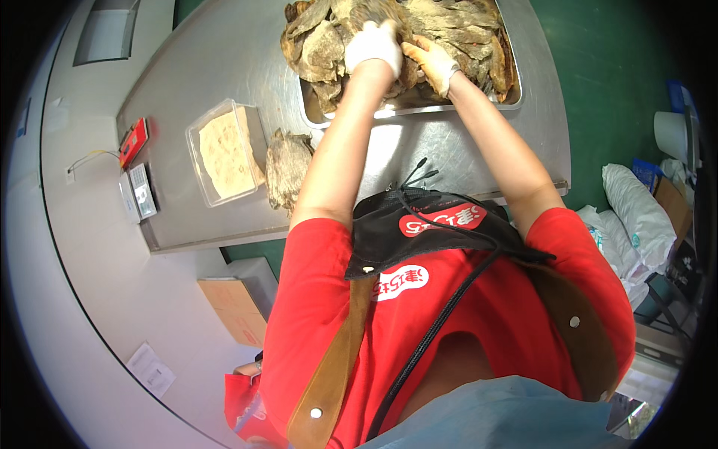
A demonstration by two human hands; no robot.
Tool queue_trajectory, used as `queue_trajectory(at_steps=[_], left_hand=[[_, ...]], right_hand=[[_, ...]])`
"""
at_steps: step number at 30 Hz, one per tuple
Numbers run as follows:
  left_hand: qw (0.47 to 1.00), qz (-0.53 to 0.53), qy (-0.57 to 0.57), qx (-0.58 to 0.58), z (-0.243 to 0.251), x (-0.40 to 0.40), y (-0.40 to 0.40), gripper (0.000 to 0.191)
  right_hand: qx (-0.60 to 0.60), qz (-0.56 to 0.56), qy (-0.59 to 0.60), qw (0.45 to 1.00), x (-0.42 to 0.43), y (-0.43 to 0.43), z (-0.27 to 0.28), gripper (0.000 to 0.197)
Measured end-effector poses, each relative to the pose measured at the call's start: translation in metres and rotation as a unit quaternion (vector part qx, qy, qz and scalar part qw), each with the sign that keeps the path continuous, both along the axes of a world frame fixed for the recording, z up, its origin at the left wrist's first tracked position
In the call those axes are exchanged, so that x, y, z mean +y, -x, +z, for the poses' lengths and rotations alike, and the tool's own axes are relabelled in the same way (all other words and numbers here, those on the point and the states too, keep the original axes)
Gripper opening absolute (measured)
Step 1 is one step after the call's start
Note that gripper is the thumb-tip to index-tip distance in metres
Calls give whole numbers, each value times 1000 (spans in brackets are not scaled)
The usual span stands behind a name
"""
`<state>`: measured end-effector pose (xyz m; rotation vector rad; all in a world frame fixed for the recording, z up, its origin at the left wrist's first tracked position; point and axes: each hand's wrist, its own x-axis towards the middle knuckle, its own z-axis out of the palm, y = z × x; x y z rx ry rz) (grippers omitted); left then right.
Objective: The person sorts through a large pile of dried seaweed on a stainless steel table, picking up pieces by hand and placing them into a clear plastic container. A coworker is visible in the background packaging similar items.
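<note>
My left hand (373,49), in a white glove, grips the near end of a dark, fibrous dried piece (384,10) at the top of the view. Beside it my right hand (433,63), in a glove stained yellow at the fingers, touches the pile next to that piece; its fingertips are partly hidden. Both hands are over a metal tray (412,110) heaped with flat, wrinkled, brownish dried pieces (322,51), many dusted with pale powder. One similar dried piece (289,168) lies outside the tray, left of my left forearm.
A clear plastic box (224,151) of pale powder stands on the steel table (168,196). Near the table's left edge are a digital scale (140,191) and a red device (133,142). A cardboard box (238,308) sits below; white sacks (639,207) lie right. Part of another person (247,393) shows lower left.
</note>
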<state>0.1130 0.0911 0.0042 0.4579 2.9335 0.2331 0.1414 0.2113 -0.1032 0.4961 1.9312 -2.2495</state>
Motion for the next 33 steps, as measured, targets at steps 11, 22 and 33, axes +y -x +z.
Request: queue_trajectory(at_steps=[11,22,33], left_hand=[[991,-44,-99,-73,-30,-12,-20,46],[597,362,-688,-197,-23,-92,8,67],[651,281,-690,-146,-43,-94,-9,35]], right_hand=[[-75,28,208,975,6,-20,17,42],[-104,13,155,982,7,-24,30,70],[-91,26,163,982,2,-25,53,55]])
